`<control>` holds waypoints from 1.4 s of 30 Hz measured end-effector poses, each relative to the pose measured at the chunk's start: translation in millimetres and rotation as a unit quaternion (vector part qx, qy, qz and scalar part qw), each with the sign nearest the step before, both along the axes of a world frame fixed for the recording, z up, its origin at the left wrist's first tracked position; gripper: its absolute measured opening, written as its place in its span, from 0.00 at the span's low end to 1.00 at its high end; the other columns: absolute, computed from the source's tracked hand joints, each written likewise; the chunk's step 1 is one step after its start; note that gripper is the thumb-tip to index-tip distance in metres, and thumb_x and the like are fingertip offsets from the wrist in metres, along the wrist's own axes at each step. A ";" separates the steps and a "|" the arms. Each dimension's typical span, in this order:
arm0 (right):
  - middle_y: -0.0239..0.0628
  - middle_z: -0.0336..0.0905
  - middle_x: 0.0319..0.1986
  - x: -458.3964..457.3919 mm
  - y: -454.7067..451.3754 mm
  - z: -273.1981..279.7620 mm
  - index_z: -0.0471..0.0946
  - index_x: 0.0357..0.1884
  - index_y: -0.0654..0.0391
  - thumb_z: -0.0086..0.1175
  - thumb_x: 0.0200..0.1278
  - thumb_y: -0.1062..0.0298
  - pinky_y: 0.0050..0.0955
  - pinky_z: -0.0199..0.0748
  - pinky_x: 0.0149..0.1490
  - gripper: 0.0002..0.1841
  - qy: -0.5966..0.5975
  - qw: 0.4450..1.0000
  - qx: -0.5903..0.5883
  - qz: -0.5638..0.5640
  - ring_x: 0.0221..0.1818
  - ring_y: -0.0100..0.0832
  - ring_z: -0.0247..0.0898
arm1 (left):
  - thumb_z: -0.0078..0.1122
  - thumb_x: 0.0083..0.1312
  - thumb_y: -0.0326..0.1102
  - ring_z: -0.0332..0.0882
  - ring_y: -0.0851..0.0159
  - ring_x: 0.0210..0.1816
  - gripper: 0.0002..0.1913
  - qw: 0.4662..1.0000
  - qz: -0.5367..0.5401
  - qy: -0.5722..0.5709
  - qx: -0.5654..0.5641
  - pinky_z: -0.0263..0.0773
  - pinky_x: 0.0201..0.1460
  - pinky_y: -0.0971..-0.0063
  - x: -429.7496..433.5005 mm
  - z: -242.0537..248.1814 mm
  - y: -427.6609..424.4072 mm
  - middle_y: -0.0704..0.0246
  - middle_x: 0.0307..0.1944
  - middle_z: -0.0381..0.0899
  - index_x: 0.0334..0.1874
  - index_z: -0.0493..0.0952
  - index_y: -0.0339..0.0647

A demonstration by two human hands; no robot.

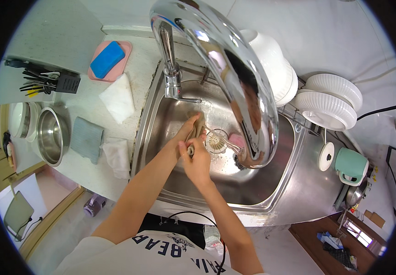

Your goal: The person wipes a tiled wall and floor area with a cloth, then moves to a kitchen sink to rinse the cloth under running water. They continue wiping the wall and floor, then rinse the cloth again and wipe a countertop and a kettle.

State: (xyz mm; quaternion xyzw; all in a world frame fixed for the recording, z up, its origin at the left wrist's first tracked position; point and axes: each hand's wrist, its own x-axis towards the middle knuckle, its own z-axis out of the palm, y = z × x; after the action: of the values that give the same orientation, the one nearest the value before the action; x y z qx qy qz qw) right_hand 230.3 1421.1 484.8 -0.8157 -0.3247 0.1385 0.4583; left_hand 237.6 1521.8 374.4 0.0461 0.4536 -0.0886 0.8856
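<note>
Over a stainless steel sink [170, 172], my left hand [188, 129] grips a brown-grey cloth [199, 127]. My right hand [198, 158] is closed on the near end of the same cloth, where a rolled end shows beside the thumb. Water streams from the curved chrome faucet [215, 44] towards the cloth. Below and to the right of the hands lies the drain strainer [216, 141]. A pink item [236, 140] and a dark scrubber [239, 162] rest on the sink bottom, partly hidden by the faucet.
Left of the sink are a blue sponge [108, 59] on a pink tray [128, 48], white cloths [119, 98], a grey-blue cloth [87, 139] and a steel bowl [52, 137]. White bowls [328, 110], a mint-green mug [350, 163] and a round white lid [326, 156] stand to the right.
</note>
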 end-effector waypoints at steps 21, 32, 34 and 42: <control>0.49 0.78 0.27 50.2 -29.5 -25.1 0.75 0.44 0.61 0.52 0.72 0.65 0.40 0.72 0.39 0.09 -0.005 0.997 -0.043 0.056 0.33 0.48 0.78 | 0.44 0.78 0.51 0.71 0.63 0.61 0.24 0.979 0.125 0.061 0.147 0.56 0.73 0.64 -58.8 -25.3 0.6 0.66 0.61 0.74 0.69 0.65 0.47; 0.42 0.78 0.50 79.6 -42.0 -68.8 0.70 0.60 0.66 0.52 0.73 0.47 0.36 0.67 0.61 0.29 0.356 0.912 0.023 -0.203 0.57 0.31 0.70 | 0.46 0.74 0.59 0.72 0.63 0.64 0.33 0.953 -0.072 -0.044 0.292 0.66 0.66 0.72 -45.1 77.2 -19.6 0.63 0.63 0.75 0.68 0.67 0.37; 0.37 0.79 0.47 87.1 -36.3 -71.0 0.73 0.56 0.64 0.51 0.74 0.45 0.33 0.71 0.55 0.28 0.504 0.844 -0.042 -0.177 0.50 0.28 0.73 | 0.47 0.73 0.61 0.73 0.63 0.63 0.34 0.931 -0.079 -0.008 0.356 0.66 0.65 0.71 -43.7 80.0 -16.7 0.61 0.62 0.75 0.68 0.67 0.37; 0.52 0.77 0.18 -11.9 23.6 12.6 0.78 0.27 0.63 0.50 0.74 0.51 0.44 0.69 0.28 0.24 -0.039 0.987 -0.143 0.062 0.23 0.45 0.78 | 0.59 0.70 0.44 0.74 0.71 0.31 0.14 0.976 0.048 -0.026 0.210 0.72 0.33 0.72 -42.4 2.6 -0.7 0.68 0.31 0.77 0.42 0.76 0.37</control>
State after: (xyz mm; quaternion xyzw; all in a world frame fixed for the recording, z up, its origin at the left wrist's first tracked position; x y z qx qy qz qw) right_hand 218.4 1444.7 497.4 -0.8559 -0.3687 0.1799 0.3149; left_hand 195.2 1521.1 377.1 0.2115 0.4403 0.0530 0.8710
